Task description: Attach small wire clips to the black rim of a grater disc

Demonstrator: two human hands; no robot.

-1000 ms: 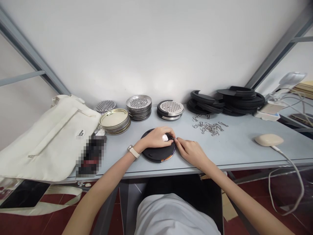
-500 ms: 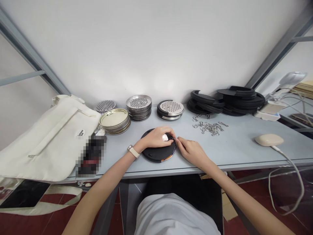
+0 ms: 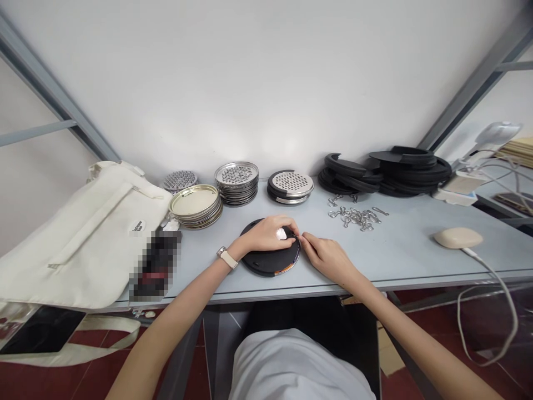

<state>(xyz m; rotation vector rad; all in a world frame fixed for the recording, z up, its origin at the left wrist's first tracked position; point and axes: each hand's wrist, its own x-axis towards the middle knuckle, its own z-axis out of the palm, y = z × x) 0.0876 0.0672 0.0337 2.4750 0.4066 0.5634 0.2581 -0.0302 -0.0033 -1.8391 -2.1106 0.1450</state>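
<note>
A round black disc [image 3: 264, 260] with a shiny, partly orange rim on its right side lies flat near the table's front edge. My left hand [image 3: 270, 233] rests over its top, thumb and fingers closed at the disc's right edge; the wrist wears a light-strapped watch. A bright white patch shows between thumb and fingers. My right hand [image 3: 327, 254] is closed in a pinch at that same edge, its fingertips meeting the left ones. Whatever small part lies between the right fingertips is too small to make out.
Along the wall stand gold lids [image 3: 195, 201], perforated metal discs [image 3: 237, 175], a disc with a black rim piece [image 3: 292, 182] and black rubbery rings [image 3: 410, 172]. Metal clips [image 3: 358, 218] lie scattered. A white bag [image 3: 91, 239] sits left, a corded cream device [image 3: 458, 238] right.
</note>
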